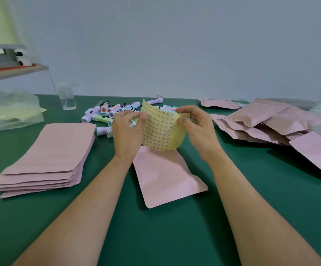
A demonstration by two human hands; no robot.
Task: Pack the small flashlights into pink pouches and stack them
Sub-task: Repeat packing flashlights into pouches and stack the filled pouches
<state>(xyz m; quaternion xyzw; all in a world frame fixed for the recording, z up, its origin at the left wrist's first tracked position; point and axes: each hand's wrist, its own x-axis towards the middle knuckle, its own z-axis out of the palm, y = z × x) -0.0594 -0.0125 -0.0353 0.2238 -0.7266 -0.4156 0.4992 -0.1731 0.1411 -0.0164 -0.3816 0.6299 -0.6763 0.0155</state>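
Yellow sticker sheet (160, 129): pinching its left edge with left hand (127, 129), its right edge with right hand (198, 129), just above the pink pouch (165, 175) on green table (175, 231). Curling the backing gently, probably best for lifting one sticker cleanly. Leaving flashlights (105, 112) piled beyond.

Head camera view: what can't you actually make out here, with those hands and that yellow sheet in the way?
All in the head view:
- Print on the sticker sheet: too small to read.
- Flashlights: partly hidden behind the left hand and the sheet, so uncountable.
- Middle pouch: its far end lies under the sheet; open or sealed unclear.
- Pouch heap at right: cut off by the frame edge.
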